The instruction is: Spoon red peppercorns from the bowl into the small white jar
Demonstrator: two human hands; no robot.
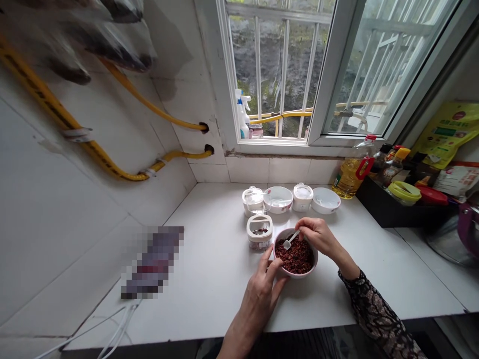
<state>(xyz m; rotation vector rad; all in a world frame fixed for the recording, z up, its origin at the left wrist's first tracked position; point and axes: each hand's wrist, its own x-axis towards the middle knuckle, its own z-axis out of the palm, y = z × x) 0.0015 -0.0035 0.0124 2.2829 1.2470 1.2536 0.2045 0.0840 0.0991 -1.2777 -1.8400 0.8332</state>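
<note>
A round bowl (315, 259) with a pinkish rim stands on the white counter, filled with dark red, dried bits that look like peppercorns (297, 259). Wrapped against the bowl's left side, my left hand (264, 284) steadies it, thumb at the rim. Between the fingertips of my right hand (316, 234) is the handle of a small white spoon (287, 244), its head over the bowl's contents. Just left of the bowl stands a clear seasoning jar (259, 239) with a cream lid frame and a few dark bits inside.
Behind are two white-lidded jars (302, 197) and two white bowls (326, 200). An oil bottle (350, 172) and a black box (377, 204) of condiments stand at the back right. A pot (454, 237) is at the right edge. Cables (119, 329) and a blurred-out object (153, 264) lie left.
</note>
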